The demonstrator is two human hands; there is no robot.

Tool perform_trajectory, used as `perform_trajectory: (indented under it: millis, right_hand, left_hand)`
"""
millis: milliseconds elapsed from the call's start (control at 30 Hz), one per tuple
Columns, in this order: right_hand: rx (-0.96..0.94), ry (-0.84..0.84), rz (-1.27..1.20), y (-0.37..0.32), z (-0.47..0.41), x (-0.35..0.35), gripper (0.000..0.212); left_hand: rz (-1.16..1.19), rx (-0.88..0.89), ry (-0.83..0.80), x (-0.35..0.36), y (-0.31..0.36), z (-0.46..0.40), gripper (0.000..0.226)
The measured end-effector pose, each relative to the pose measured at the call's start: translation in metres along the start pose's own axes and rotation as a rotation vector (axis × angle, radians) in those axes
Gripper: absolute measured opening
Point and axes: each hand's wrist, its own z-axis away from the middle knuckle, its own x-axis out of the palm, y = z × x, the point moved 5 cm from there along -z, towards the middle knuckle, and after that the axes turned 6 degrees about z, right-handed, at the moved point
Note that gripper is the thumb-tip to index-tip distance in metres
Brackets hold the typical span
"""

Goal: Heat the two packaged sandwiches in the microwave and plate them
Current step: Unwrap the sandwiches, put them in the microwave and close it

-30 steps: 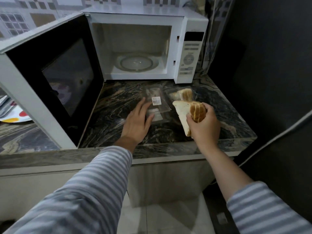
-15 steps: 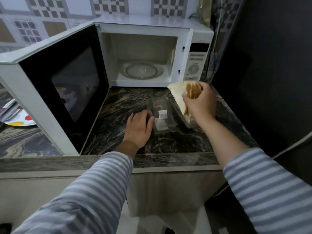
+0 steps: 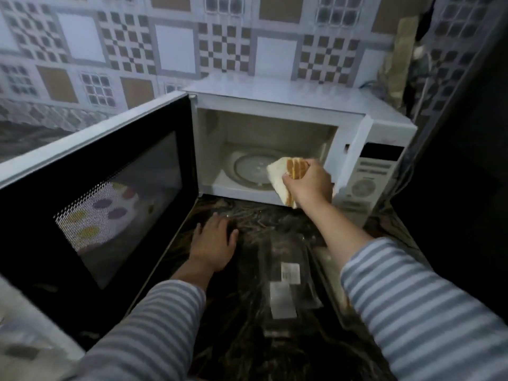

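While the microwave [image 3: 275, 127] stands with its door [image 3: 110, 193] swung wide to the left, the right hand [image 3: 309, 184] holds a sandwich [image 3: 286, 174] at the mouth of the cavity, its fingers curled round the cut edge where the layers of bread and filling show. The sandwich is out of its wrapper and hangs over the front lip, just before the glass turntable [image 3: 253, 169] — it does not lie on it. The left hand [image 3: 213, 243] rests flat on the dark marbled counter [image 3: 247, 339], fingers spread and relaxed, holding nothing, close to the lower edge of the door. A clear plastic package [image 3: 288, 284] with a white label lies on the counter between the two striped sleeves, near the right forearm. I cannot tell what it contains. Through the door window a plate with coloured dots [image 3: 107, 215] shows dimly.
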Motion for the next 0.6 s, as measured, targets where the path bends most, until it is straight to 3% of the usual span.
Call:
perform_trajectory:
  millis: [133, 300, 600]
  right_hand:
    - [0.003, -0.031, 0.002, -0.009, -0.042, 0.05, 0.042]
    - [-0.045, -0.098, 0.085, -0.028, -0.09, 0.098, 0.043]
    - [-0.158, -0.109, 0.086, -0.048, -0.119, 0.152, 0.051]
  left_hand:
    - [-0.032, 0.036, 0.001, 0.011, -0.011, -0.036, 0.054]
    - [-0.077, 0.058, 0.002, 0.023, -0.024, -0.05, 0.088]
    - [-0.025, 0.067, 0.057, 0.022, -0.027, -0.053, 0.077]
